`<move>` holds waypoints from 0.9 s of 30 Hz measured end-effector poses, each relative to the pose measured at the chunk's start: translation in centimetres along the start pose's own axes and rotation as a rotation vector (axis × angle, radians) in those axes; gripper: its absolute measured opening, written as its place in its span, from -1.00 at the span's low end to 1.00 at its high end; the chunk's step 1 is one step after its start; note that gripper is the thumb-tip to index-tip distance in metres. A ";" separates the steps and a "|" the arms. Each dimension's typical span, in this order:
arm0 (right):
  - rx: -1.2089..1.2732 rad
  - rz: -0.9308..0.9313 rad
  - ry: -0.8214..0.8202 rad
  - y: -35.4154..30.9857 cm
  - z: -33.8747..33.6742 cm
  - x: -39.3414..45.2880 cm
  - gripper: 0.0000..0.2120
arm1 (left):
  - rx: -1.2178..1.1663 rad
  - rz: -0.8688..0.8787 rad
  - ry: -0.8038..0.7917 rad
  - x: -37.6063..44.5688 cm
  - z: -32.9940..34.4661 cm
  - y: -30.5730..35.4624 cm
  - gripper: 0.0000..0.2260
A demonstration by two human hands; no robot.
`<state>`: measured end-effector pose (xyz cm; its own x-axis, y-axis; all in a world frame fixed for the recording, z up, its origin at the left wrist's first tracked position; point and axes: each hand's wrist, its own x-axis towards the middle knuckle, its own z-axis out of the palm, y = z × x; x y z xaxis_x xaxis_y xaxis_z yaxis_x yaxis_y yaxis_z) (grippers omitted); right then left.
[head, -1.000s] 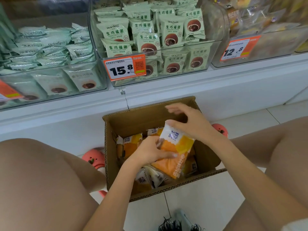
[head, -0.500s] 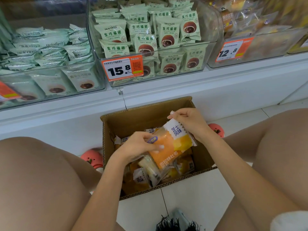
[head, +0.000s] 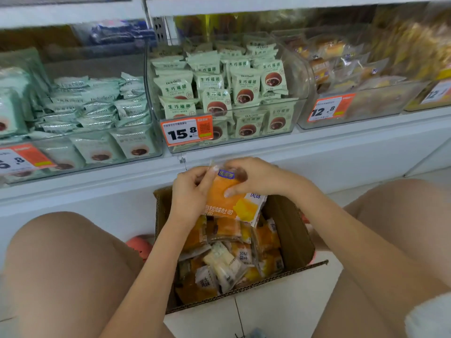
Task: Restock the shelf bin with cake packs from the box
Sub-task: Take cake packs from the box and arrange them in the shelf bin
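Your hands lifted the orange pack (head: pixel 227 201) above the box (head: pixel 292 230). Left hand (head: pixel 190 193) and right hand (head: pixel 256 176) both pinch it. Carry it gently, probably to the far-right bin (head: pixel 366 111).

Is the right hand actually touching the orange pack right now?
Touching. The head view shows the right hand with fingers curled over the top of the orange pack; the left hand grips its left edge, above the box.

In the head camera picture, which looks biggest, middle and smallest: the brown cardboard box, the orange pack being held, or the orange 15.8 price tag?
1. Brown cardboard box
2. Held orange cake pack
3. Orange 15.8 price tag, though it sits farther away.
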<state>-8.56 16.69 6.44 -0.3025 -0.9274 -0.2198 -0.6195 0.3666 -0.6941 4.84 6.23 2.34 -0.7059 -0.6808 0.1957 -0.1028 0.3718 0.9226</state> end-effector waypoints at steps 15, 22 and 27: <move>-0.387 -0.499 1.076 -15.8 -32.5 -3.1 -0.63 | 0.755 0.816 0.627 20.7 -5.6 23.6 -0.65; -0.783 -0.139 0.508 -17.2 -38.1 4.8 -0.52 | 1.028 0.911 0.826 26.5 -5.0 21.7 -0.71; -0.858 -0.127 0.356 -14.9 -36.4 10.2 -0.65 | 1.033 0.967 0.955 26.8 -4.7 21.4 -0.67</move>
<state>-28.82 4.48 39.51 -0.3122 -0.9390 0.1441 -0.9426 0.3251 0.0761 -13.00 -7.06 28.92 -0.1793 0.0570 0.9821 -0.5705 0.8073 -0.1510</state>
